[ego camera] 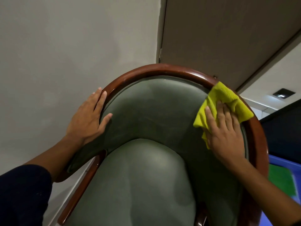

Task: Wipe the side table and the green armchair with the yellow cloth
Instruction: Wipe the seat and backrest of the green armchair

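Note:
The green armchair fills the middle of the view, with a curved brown wooden rim around its padded back and a rounded seat cushion below. My right hand presses the yellow cloth flat against the right inner side of the backrest, where the cloth overlaps the wooden rim. My left hand lies flat with fingers spread on the left side of the backrest, fingertips on the rim, holding nothing. The side table is not in view.
A plain grey wall stands close behind the chair. A door is behind at the upper right. A dark surface and a blue and green object lie to the right of the chair.

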